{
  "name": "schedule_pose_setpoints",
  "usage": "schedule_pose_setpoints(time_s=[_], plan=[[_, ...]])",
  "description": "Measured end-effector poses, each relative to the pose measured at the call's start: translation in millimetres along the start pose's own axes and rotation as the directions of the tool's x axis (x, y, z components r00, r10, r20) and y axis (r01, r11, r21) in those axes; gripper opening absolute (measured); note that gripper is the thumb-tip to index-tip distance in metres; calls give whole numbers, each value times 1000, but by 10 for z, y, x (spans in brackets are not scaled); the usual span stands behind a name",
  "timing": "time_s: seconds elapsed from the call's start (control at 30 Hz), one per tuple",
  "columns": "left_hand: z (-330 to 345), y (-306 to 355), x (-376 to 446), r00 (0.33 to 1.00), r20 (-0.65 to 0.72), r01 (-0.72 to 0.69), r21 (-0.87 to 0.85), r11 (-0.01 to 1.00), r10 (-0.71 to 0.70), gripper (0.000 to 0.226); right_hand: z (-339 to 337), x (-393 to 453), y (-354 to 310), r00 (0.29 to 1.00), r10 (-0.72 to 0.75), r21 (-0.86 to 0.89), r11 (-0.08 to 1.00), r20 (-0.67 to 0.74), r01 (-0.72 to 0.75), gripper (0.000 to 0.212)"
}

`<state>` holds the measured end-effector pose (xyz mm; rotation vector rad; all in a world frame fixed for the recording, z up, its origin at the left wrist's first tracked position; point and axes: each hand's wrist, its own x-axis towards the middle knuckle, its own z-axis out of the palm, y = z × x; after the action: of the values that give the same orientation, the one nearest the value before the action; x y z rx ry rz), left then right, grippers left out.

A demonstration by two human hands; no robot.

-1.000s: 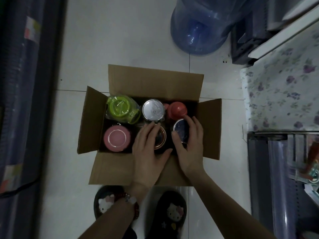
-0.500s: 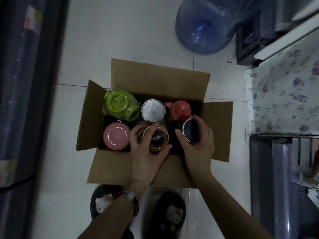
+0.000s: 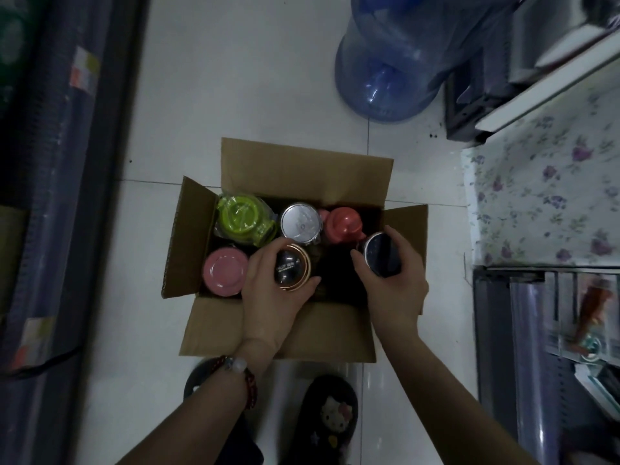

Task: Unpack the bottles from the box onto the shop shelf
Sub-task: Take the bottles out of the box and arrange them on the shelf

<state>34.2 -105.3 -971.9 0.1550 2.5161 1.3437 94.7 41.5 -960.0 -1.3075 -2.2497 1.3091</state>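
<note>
A single head-worn wide-angle camera looks almost straight down from standing height at an open brown cardboard box [image 3: 278, 325] on pale floor tiles [image 3: 235, 95]. Forearms enter from the lower edge; the box sits mid-frame beneath the fingers [image 3: 401, 239], close, edges bowed by the lens.

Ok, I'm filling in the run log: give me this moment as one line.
stage: lifting out | left hand: grips gold-rimmed bottle | right hand: grips dark-lidded bottle | box: four bottles left | shelf: nothing placed
</note>
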Motion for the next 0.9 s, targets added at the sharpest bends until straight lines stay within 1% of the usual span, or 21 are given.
schedule_pose_setpoints(time_s=[0.13, 0.23, 0.37, 0.43, 0.47, 0.57, 0.7, 0.9], plan=[[-240, 334, -18, 998, 59, 2, -21, 1000, 0, 70, -311, -36, -320, 1000, -13, 8, 1000, -10, 14, 60], [-457, 757, -23, 993, 89, 81, -58, 995, -76, 77, -546, -93, -617, 1000, -7, 16, 1000, -16, 7, 64], [-718, 1438, 14, 983, 136, 131, -58, 990, -122, 76, -892, -143, -1150, 997, 78, 51, 996, -1, -78, 82], [-867, 1813, 53, 982, 139, 133, -46, 990, -125, 78, -1115, -147, -1470, 994, 112, 60, 992, 1, -111, 83], [-945, 2007, 77, 983, 142, 125, -39, 991, -119, 77, -1237, -144, -1630, 993, 115, 60, 992, -7, -114, 80], [-1218, 2623, 130, 988, 141, 64, -33, 997, -58, 69, -1649, -141, -2111, 995, 95, 56, 994, -43, -92, 68], [-1605, 3568, 171, 992, 85, -90, -10, 996, 91, 64, -2248, -163, -2812, 993, 50, 89, 995, -110, -41, 66], [-2043, 4924, 186, 963, 113, -234, -92, 968, 244, 55, -3067, -247, -3790, 979, -12, 122, 992, -205, 38, 62]])
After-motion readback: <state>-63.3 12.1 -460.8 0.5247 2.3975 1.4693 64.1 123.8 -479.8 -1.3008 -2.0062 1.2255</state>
